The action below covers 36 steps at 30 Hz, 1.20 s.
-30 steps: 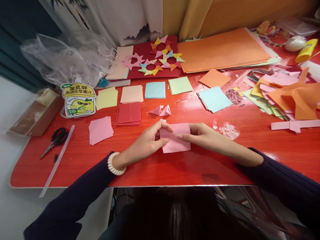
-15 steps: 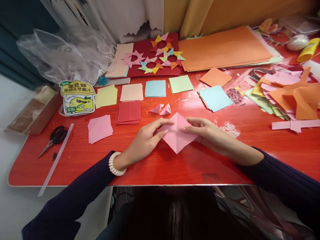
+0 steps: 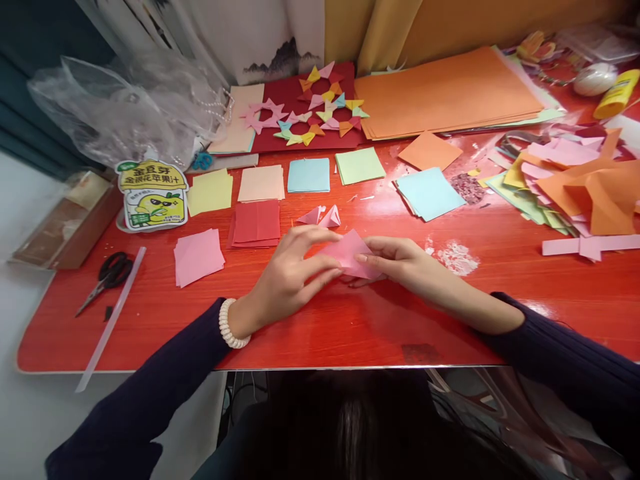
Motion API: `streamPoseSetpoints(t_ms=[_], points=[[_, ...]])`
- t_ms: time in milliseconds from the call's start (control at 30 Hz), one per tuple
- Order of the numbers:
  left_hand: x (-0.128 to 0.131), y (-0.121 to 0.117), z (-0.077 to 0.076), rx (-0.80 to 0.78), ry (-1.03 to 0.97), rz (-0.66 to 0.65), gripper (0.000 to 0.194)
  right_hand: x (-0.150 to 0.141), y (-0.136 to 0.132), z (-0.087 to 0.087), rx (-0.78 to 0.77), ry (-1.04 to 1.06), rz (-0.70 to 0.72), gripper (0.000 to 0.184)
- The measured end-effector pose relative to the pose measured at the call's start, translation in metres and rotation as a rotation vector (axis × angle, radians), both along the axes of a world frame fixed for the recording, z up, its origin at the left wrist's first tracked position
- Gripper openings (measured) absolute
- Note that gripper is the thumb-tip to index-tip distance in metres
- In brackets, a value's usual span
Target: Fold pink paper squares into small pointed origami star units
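Observation:
A square of pink paper (image 3: 354,245) is raised off the table between my two hands, one corner pointing away from me. My left hand (image 3: 293,275) has its fingertips closed on the paper's left side, and a white coil band circles that wrist. On the other side my right hand (image 3: 400,259) grips the sheet, thumb on top and fingers partly hidden beneath. Just beyond lie small folded pink paper pieces (image 3: 329,217). A stack of red paper squares (image 3: 257,222) sits past my left hand, and a pink stack (image 3: 199,257) farther left.
Scissors (image 3: 110,273) and a pale strip (image 3: 113,320) lie at left, near a lemon-printed pouch (image 3: 154,197). Yellow, peach, blue and green paper stacks form a row behind. Folded paper rings (image 3: 300,129) rest on red sheets. Paper scraps (image 3: 585,177) pile up at right.
The pink paper, flatter and diamond-shaped before, now shows a smaller face, tilted or folded. My left hand has lifted slightly and shifted its fingers along the paper's left side.

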<state>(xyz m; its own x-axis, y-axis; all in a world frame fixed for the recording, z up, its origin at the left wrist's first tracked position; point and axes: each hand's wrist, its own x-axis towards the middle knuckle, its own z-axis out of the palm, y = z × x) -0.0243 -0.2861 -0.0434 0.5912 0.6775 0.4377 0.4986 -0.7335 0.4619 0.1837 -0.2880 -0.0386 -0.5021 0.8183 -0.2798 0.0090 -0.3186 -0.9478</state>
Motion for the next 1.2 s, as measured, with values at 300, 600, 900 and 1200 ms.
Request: streamPoseSetpoints(t_ms=[300,600,900,1200], points=[[0.01,-0.005,0.002,-0.438,-0.15,0.184,0.018,-0.003,-0.004,0.001,0.053,-0.002,0.034,0.026],[0.013,-0.006,-0.002,-0.732,-0.331,0.211,0.028,-0.002,-0.004,-0.007,0.209,-0.137,0.076,0.023],[0.014,-0.006,0.006,-0.768,-0.295,0.206,0.024,-0.001,-0.005,-0.005,0.237,-0.191,0.132,0.027],[0.014,-0.006,0.003,-0.748,-0.287,0.223,0.021,-0.001,-0.003,-0.003,0.202,-0.172,0.136,0.026]])
